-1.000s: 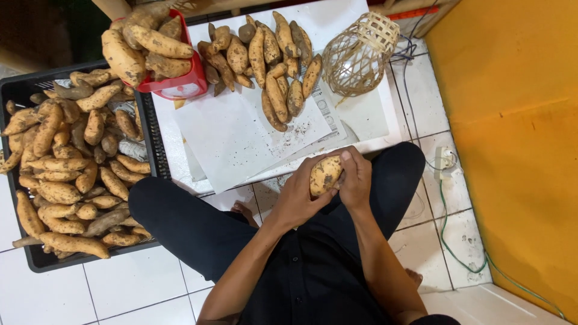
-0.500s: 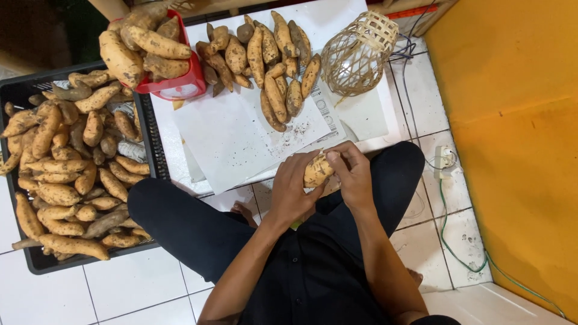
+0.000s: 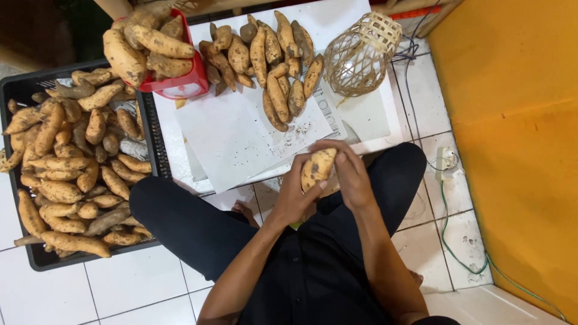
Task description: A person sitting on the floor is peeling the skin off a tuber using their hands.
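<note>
I hold one tan sweet potato upright in front of me with both hands. My left hand cups it from below and the left side. My right hand wraps over its top and right side. I sit cross-legged on a white tiled floor in black clothes. Just beyond my hands lies a white paper sheet speckled with dirt, and a pile of sweet potatoes rests at its far edge.
A black crate full of sweet potatoes stands at my left. A red scale heaped with sweet potatoes sits at the back left. A woven bamboo basket lies at the back right. An orange wall and green cable run along the right.
My hands have lifted the sweet potato slightly and turned it more upright; my right hand has shifted over its top.
</note>
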